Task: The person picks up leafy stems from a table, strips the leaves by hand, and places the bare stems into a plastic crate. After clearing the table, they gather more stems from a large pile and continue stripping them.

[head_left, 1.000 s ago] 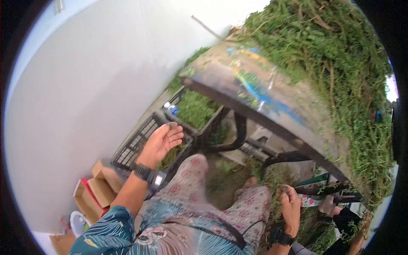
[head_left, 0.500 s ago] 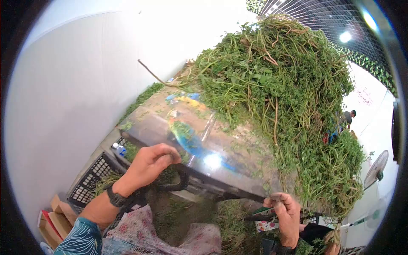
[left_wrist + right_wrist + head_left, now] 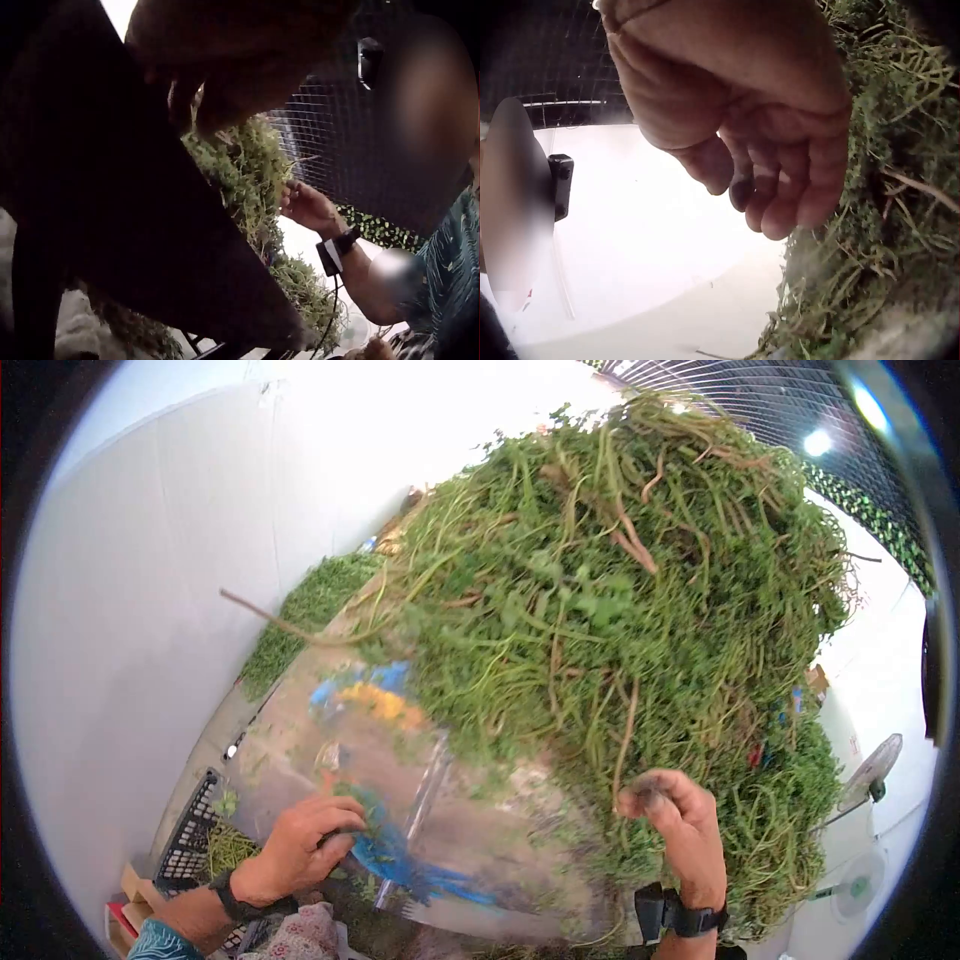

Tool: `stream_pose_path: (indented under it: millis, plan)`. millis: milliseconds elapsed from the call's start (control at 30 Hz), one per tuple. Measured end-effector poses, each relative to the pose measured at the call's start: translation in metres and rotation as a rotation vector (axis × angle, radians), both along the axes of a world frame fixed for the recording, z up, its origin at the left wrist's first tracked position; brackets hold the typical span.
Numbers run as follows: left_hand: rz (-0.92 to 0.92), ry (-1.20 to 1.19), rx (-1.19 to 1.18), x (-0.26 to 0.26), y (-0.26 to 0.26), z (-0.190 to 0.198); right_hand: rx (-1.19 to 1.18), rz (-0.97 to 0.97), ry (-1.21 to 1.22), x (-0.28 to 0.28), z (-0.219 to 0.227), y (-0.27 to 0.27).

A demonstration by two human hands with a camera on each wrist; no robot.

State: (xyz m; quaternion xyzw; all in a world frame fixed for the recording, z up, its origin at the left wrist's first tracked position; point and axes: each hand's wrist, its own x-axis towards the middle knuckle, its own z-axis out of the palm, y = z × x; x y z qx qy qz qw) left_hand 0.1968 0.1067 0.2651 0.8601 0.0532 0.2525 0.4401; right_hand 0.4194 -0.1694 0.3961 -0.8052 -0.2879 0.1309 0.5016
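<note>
A large heap of leafy green stems (image 3: 600, 610) covers much of the table (image 3: 490, 830). My right hand (image 3: 685, 825) is at the front of this heap, fingers loosely bent. In the right wrist view the right hand (image 3: 765, 150) holds nothing, with thumb and fingertips apart and dark stains on a finger. Lower left, my left hand (image 3: 305, 845) hovers over the table's near edge beside a blue patch (image 3: 385, 860) on the tabletop. Its fingers hang loosely curled with nothing seen in them; the left wrist view shows this hand (image 3: 225, 60) dark.
Below the table's left side stands a black crate (image 3: 190, 830) with greens. More greens (image 3: 305, 620) lie between table and wall. One long stem (image 3: 290, 628) juts left from the heap. At the right are a fan (image 3: 875, 770) and a cardboard box (image 3: 135, 895) sits lower left.
The head view has risen from my lap and the table's underside to the tabletop and heap. Both hands have come up over the table, the right one reaching the heap's front.
</note>
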Motion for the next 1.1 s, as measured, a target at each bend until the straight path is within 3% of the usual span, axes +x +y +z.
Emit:
stream_pose_path:
  millis: [133, 267, 333, 467, 567, 767, 867, 1033, 1100]
  plan:
    - [0.038, 0.053, 0.116, 0.001, -0.002, -0.009, 0.107, -0.086, -0.142, 0.048, 0.059, 0.018]
    - [-0.002, 0.134, 0.307, 0.004, -0.013, 0.005, 0.266, -0.249, -0.321, 0.102, 0.104, 0.033]
    - [-0.003, 0.158, 0.324, 0.005, -0.014, 0.01, 0.287, -0.31, -0.506, 0.131, 0.121, 0.038]
    - [0.021, 0.177, 0.347, 0.009, -0.014, 0.012, 0.125, -0.392, -0.828, 0.19, 0.166, 0.044]
    - [0.038, 0.192, 0.341, 0.01, -0.014, 0.009, 0.172, -0.399, -1.103, 0.221, 0.203, 0.072]
    - [0.062, 0.228, 0.356, 0.012, -0.012, 0.011, -0.041, -0.479, -1.35, 0.281, 0.267, 0.134]
    - [0.074, 0.239, 0.371, 0.012, -0.012, 0.01, -0.103, -0.427, -1.377, 0.326, 0.278, 0.15]
    - [0.06, 0.286, 0.391, 0.01, -0.008, 0.004, -0.529, -0.539, -1.027, 0.364, 0.247, 0.14]
    - [0.048, 0.31, 0.382, 0.008, -0.008, 0.003, -0.653, -0.481, -1.034, 0.378, 0.247, 0.132]
